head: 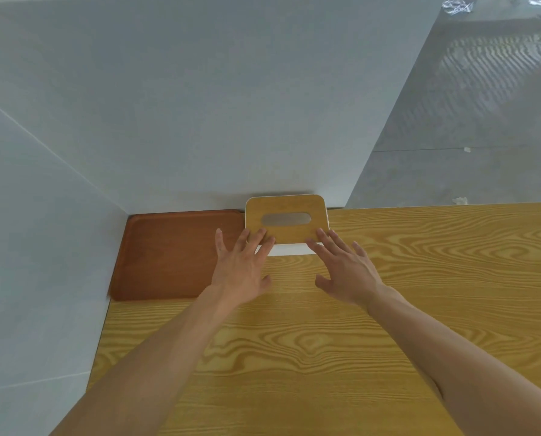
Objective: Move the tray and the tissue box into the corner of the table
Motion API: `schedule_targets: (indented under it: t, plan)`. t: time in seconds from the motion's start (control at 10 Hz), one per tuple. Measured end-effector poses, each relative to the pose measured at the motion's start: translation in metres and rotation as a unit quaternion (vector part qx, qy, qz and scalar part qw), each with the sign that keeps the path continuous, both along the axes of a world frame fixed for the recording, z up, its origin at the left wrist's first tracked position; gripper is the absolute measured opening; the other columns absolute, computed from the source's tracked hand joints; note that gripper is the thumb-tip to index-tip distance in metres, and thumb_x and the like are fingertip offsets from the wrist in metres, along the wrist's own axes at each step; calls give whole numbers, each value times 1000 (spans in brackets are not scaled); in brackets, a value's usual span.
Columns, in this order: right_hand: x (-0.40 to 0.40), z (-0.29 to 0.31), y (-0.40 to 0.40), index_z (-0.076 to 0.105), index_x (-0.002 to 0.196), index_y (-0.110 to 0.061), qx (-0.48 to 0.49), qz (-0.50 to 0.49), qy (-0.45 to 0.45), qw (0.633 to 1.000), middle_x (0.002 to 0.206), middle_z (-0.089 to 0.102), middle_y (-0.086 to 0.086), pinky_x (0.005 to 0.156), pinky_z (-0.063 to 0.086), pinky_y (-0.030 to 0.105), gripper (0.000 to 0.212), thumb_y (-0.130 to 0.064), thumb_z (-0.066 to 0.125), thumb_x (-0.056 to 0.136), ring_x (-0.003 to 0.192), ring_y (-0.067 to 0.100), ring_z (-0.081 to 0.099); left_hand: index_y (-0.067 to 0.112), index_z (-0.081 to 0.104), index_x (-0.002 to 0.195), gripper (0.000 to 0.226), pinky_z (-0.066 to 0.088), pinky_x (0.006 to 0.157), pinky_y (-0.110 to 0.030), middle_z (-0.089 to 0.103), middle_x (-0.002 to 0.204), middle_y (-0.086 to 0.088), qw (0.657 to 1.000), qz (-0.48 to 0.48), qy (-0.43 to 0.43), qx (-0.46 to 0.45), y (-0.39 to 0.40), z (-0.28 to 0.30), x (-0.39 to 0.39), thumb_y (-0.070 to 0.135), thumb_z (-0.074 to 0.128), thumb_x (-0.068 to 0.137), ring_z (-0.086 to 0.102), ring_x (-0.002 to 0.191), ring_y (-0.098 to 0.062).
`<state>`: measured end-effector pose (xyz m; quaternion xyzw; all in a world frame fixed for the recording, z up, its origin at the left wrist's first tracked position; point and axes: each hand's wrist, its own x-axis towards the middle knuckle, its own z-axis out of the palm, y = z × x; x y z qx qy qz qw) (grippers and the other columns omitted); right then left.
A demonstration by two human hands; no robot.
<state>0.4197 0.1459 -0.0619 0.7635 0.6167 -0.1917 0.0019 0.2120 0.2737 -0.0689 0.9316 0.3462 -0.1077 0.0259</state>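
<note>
The tissue box (286,220) stands against the wall just right of the tray (171,254), which fills the counter (420,278) corner. Both hands, left (241,262) and right (346,269), rest spread fingers on its near lid edge, gripping nothing. It is rigid and probably light: push low on the sides.

Left hand (239,268) hides tray (171,256) right edge; fingertips cover tissue box (286,220) near corners.
</note>
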Motion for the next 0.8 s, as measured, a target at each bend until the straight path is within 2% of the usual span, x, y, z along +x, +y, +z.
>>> schedule_targets:
  t: [0.4,0.6,0.7,0.8]
  plan:
    - [5,-1,13,9,156,-36,-7,-2,9,1000,167,-7,-6,121,11,53,80,-41,57,92,152,14,-8,31,8,154,86,-1,104,-81,-1,166,4,999,1,31,-36,18,6,8,53,58,88,3,151,-26]
    - [5,4,16,8,156,-34,-25,2,11,1000,167,-10,-5,121,10,53,84,-37,60,91,152,15,-10,31,5,155,91,-4,105,-80,-6,166,4,996,-1,63,-64,23,14,12,55,59,86,-1,151,-26]
    - [1,9,14,6,157,-33,-28,7,-13,1000,167,-8,-3,122,13,54,85,-38,59,91,153,20,-6,33,3,155,91,-7,105,-79,-6,166,4,995,-3,68,-76,23,23,9,53,60,87,0,151,-25]
    - [-3,16,11,10,157,-34,-3,5,-43,999,168,-2,-1,121,17,51,79,-41,57,93,153,23,2,34,8,154,88,-7,107,-77,2,166,3,995,-7,39,-96,21,26,5,47,63,86,7,151,-24]
